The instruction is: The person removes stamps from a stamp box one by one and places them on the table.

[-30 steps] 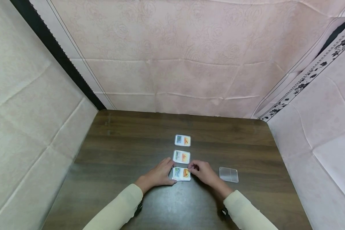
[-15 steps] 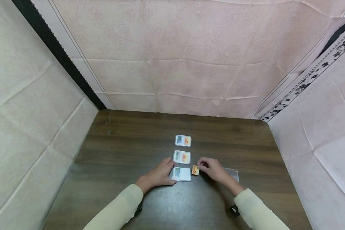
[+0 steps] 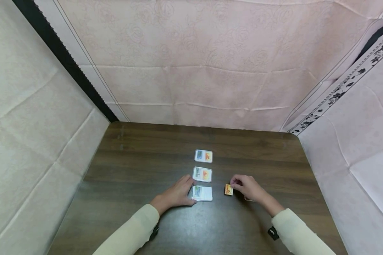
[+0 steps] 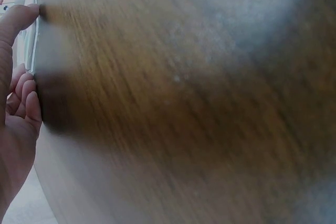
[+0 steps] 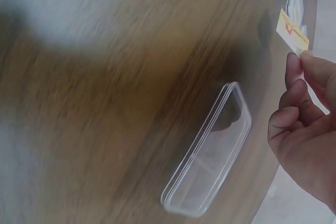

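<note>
My right hand (image 3: 249,187) pinches a small orange postage stamp (image 3: 228,190) between thumb and fingertips, just above the table. Its perforated edge shows on the stamp (image 5: 292,31) in the right wrist view. My left hand (image 3: 177,192) holds the nearest shallow stamp case (image 3: 206,194) at its left end, thumb on the near edge and fingers at the far edge. A blue-green stamp (image 3: 197,191) lies in that case's left part; the right part shows plain white. Beneath my right hand lies a clear plastic lid (image 5: 207,156), mostly hidden in the head view.
Two more cases, the middle one (image 3: 202,174) and the far one (image 3: 203,156), lie in a column beyond the nearest, each with a bluish and an orange stamp. The brown wooden table (image 3: 140,148) is bounded by pale cloth walls (image 3: 194,88).
My right hand has lifted the orange stamp out of the nearest case's right part and carried it to the right, over towards the clear lid. The left hand has stayed in place.
</note>
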Demonstrator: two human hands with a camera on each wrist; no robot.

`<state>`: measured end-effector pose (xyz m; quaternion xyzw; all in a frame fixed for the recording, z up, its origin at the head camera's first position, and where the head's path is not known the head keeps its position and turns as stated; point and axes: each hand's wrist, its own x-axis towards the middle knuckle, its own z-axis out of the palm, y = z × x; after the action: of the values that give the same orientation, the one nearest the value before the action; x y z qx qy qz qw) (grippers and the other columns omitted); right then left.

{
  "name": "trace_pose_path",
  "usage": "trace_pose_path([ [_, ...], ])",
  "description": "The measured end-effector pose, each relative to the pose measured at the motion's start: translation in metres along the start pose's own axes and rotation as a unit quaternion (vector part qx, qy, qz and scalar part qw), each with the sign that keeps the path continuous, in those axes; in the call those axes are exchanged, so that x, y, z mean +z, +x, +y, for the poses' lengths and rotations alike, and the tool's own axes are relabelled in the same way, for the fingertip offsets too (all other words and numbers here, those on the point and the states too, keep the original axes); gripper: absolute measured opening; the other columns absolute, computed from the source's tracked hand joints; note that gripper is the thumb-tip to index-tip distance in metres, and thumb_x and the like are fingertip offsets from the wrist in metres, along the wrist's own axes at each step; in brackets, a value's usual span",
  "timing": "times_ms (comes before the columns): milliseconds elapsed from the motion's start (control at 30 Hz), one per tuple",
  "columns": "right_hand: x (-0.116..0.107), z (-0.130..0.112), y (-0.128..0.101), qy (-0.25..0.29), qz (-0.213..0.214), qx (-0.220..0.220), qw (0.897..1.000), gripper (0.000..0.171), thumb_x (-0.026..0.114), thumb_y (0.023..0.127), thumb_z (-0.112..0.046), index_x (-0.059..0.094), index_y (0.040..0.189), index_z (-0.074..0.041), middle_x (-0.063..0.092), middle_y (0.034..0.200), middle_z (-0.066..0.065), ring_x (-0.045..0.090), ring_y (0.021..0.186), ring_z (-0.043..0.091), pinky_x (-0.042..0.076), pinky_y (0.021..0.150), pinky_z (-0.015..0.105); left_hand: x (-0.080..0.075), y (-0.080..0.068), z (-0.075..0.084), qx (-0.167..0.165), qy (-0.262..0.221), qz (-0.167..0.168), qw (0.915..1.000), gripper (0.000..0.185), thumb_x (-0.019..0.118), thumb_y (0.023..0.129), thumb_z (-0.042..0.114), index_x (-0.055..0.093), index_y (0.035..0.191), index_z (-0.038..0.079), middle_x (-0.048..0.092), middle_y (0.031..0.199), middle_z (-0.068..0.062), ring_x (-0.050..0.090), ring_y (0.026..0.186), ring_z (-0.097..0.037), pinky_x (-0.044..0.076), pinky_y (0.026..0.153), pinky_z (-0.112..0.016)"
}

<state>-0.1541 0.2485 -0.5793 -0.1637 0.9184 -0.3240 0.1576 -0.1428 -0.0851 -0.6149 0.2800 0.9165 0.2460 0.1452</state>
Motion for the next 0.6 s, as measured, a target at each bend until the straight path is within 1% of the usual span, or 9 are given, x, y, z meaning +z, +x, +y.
trace_pose_path([
  [233, -0.007, 0.008, -0.005, -0.019, -0.02, -0.014, 1.0, 0.006, 0.069, 0.099, -0.013, 0.068, 0.093, -0.015, 0.064, 0.084, -0.006, 0.055, 0.076, 0.008, 0.048, 0.068, 0.025, 0.0, -0.001, 0.001, -0.003, 0.004, -0.001, 1.0, 0.063, 0.084, 0.081, 0.048, 0.059, 0.125, 0.01, 0.051, 0.115, 0.002, 0.046, 0.098, -0.011, 0.045, 0.086, -0.027],
  [400, -0.008, 0.013, -0.007, -0.038, -0.027, -0.003, 0.999, 0.009, 0.069, 0.099, -0.012, 0.067, 0.091, -0.016, 0.061, 0.082, -0.007, 0.054, 0.075, 0.009, 0.047, 0.065, 0.026, -0.001, 0.0, 0.001, -0.005, -0.003, -0.004, 1.0, 0.062, 0.084, 0.081, 0.047, 0.059, 0.124, 0.01, 0.051, 0.113, 0.002, 0.046, 0.097, -0.012, 0.045, 0.085, -0.027],
  [467, -0.007, 0.014, -0.008, -0.054, -0.019, -0.001, 0.998, 0.011, 0.071, 0.098, -0.012, 0.066, 0.089, -0.016, 0.06, 0.082, -0.006, 0.053, 0.074, 0.009, 0.046, 0.065, 0.025, -0.001, 0.0, 0.001, -0.006, -0.001, -0.005, 1.0, 0.062, 0.084, 0.082, 0.047, 0.059, 0.125, 0.01, 0.051, 0.113, 0.002, 0.047, 0.097, -0.012, 0.045, 0.085, -0.027],
  [600, -0.004, 0.018, -0.009, -0.089, 0.006, -0.011, 0.996, 0.014, 0.074, 0.094, -0.01, 0.066, 0.085, -0.015, 0.057, 0.082, -0.004, 0.05, 0.075, 0.01, 0.043, 0.065, 0.026, -0.001, 0.0, 0.002, -0.007, 0.005, -0.004, 1.0, 0.063, 0.084, 0.082, 0.047, 0.059, 0.126, 0.01, 0.052, 0.114, 0.001, 0.047, 0.098, -0.012, 0.045, 0.086, -0.027],
])
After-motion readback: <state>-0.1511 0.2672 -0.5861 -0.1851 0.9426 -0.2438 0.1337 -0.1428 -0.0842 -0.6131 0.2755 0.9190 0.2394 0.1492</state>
